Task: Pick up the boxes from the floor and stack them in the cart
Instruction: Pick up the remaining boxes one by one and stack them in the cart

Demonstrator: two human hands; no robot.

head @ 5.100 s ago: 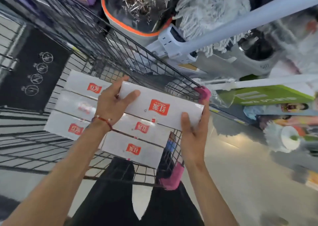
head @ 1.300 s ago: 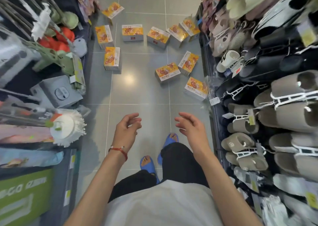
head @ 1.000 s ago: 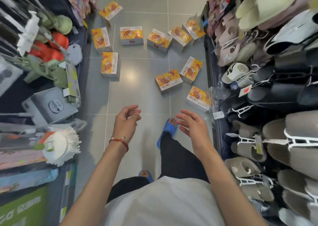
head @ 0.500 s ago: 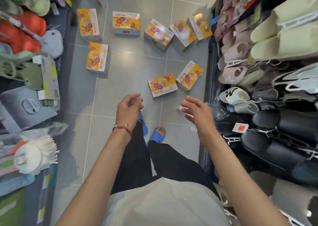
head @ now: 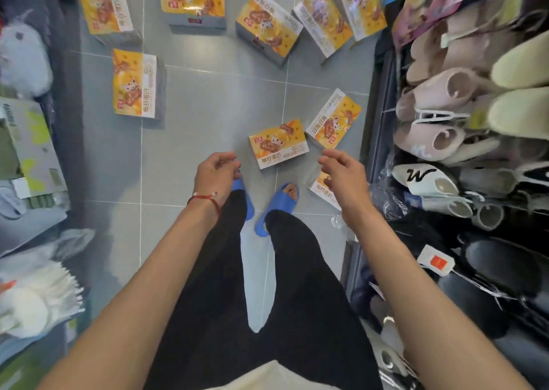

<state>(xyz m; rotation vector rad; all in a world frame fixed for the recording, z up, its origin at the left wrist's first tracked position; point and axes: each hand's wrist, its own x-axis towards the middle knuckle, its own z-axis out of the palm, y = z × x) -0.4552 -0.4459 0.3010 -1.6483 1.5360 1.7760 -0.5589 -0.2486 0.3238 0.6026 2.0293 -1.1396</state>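
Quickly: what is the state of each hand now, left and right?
Left hand: open, fingers loosely curled, holding nothing.
Right hand: open, holding nothing.

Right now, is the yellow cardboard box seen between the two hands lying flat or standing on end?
Lying flat: the yellow cardboard box shows its broad printed face upward on the grey tiled floor.
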